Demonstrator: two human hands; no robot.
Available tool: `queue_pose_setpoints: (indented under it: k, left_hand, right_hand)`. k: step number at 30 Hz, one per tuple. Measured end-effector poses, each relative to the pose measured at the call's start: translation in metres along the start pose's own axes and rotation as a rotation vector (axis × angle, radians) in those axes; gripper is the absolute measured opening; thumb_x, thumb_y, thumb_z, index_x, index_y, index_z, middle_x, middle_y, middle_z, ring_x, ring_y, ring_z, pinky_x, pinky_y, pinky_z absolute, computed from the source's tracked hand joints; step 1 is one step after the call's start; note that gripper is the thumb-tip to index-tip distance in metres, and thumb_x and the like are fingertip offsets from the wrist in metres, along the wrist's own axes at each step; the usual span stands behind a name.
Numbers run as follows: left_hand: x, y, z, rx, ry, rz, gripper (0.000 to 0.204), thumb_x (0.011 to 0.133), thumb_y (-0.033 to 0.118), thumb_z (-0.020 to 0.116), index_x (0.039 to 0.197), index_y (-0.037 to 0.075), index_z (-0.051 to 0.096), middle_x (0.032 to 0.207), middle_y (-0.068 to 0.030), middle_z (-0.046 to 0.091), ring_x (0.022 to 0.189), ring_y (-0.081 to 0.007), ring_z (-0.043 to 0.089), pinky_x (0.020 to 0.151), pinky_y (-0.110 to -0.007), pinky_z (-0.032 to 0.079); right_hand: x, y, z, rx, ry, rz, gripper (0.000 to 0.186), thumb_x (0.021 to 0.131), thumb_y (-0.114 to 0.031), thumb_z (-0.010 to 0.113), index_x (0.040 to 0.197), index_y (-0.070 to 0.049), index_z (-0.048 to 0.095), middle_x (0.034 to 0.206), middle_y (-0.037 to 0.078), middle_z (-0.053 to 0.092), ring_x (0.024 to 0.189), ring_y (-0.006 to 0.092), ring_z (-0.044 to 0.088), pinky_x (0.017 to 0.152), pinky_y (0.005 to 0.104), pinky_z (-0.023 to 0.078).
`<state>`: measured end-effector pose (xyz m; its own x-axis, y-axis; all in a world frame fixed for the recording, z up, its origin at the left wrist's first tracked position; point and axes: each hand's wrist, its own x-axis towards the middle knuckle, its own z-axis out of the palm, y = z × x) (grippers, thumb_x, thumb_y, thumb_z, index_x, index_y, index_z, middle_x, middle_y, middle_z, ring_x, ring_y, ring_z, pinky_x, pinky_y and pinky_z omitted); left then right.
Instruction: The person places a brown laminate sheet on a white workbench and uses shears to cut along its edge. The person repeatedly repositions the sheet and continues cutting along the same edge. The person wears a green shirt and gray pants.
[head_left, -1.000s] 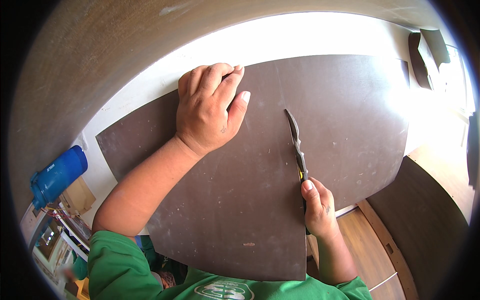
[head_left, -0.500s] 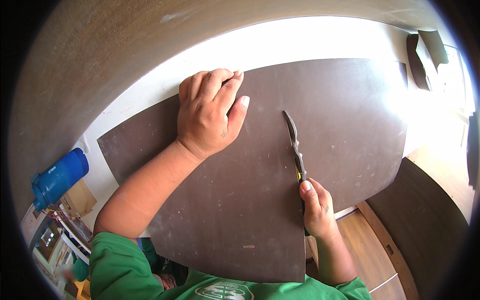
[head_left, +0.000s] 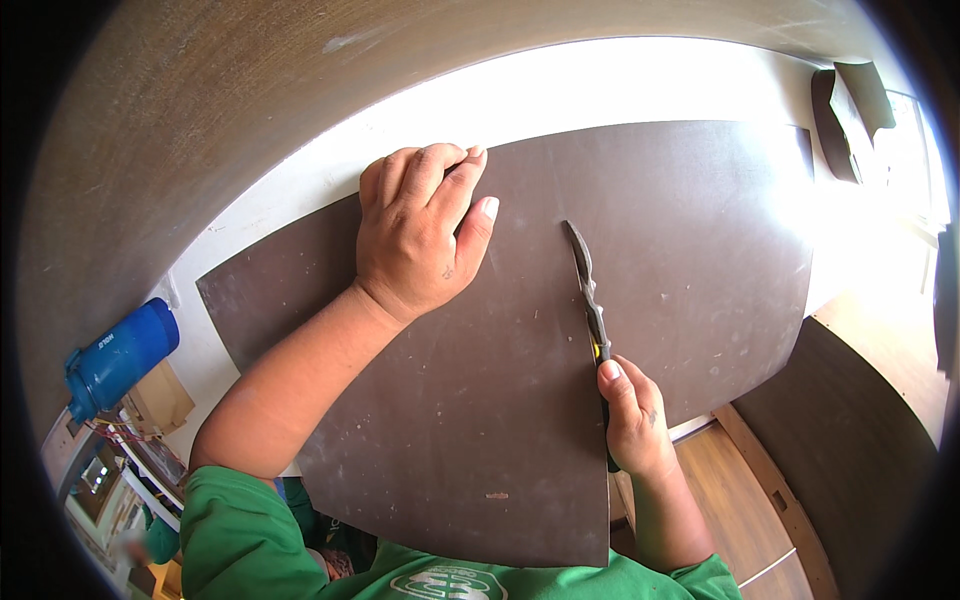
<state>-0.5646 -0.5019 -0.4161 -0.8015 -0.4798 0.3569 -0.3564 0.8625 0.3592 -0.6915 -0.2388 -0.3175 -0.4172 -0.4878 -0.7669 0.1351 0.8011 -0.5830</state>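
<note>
A large thin dark brown sheet (head_left: 450, 420) lies in front of me, its near edge against my green shirt. My left hand (head_left: 418, 225) is closed at its far edge, the fingers curled over the edge and the thumb on the top face. My right hand (head_left: 632, 415) grips a pair of snips (head_left: 588, 290) with dark jaws and a bit of yellow near the handles. The snips point away from me, and a cut line runs down from them to the sheet's near edge. My palm hides most of the handles.
Beneath the sheet is a white surface (head_left: 720, 75). A blue jug (head_left: 122, 350) stands at the left, by wires and wooden pieces. At the right are a dark curved panel (head_left: 840, 440) and a wood-coloured board (head_left: 745, 500). A brown panel (head_left: 230, 110) borders the far side.
Almost nothing differs: the snips' tip has shifted very slightly left, and the whole view sits a touch lower. Both hands keep their grips.
</note>
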Motion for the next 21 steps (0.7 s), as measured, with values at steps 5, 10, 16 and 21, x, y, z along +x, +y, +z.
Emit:
queue_pose_setpoints:
  k: [5, 10, 16, 21]
  left_hand:
    - [0.0004, 0.0028, -0.0025, -0.028, -0.015, -0.014, 0.038, 0.097, 0.02, 0.074, 0.13, 0.0, 0.075, 0.121, -0.0083, 0.068, 0.112, -0.0256, 0.059, 0.104, -0.042, 0.042]
    - [0.001, 0.0031, -0.0035, -0.032, -0.015, -0.017, 0.038, 0.097, 0.02, 0.074, 0.13, 0.0, 0.075, 0.121, -0.0084, 0.068, 0.112, -0.0255, 0.06, 0.104, -0.041, 0.042]
    - [0.0008, 0.0031, -0.0029, -0.036, -0.005, -0.014, 0.038, 0.097, 0.02, 0.074, 0.129, 0.0, 0.076, 0.121, -0.0086, 0.068, 0.112, -0.0257, 0.059, 0.104, -0.042, 0.042]
    - [0.0004, 0.0027, -0.0033, -0.023, -0.018, -0.017, 0.038, 0.097, 0.02, 0.074, 0.128, 0.0, 0.076, 0.121, -0.0087, 0.068, 0.112, -0.0257, 0.059, 0.104, -0.041, 0.042]
  right_hand:
    - [-0.0001, -0.0002, -0.001, -0.014, 0.001, -0.01, 0.051, 0.117, -0.043, 0.051, 0.089, 0.0, 0.058, 0.073, 0.004, 0.047, 0.073, 0.0141, 0.045, 0.066, 0.0348, 0.043]
    - [0.0004, 0.0005, -0.0004, 0.012, -0.005, 0.007, 0.051, 0.116, -0.043, 0.052, 0.089, 0.0, 0.057, 0.074, 0.004, 0.047, 0.074, 0.0146, 0.044, 0.067, 0.0348, 0.043]
    - [0.0027, -0.0019, -0.0005, 0.021, -0.014, -0.015, 0.05, 0.117, -0.042, 0.051, 0.09, 0.0, 0.057, 0.074, 0.005, 0.048, 0.074, 0.016, 0.045, 0.069, 0.0353, 0.044]
    - [0.0028, -0.0017, 0.0001, -0.034, 0.009, -0.019, 0.05, 0.117, -0.042, 0.051, 0.09, 0.0, 0.058, 0.072, 0.004, 0.048, 0.072, 0.0158, 0.045, 0.066, 0.0359, 0.044]
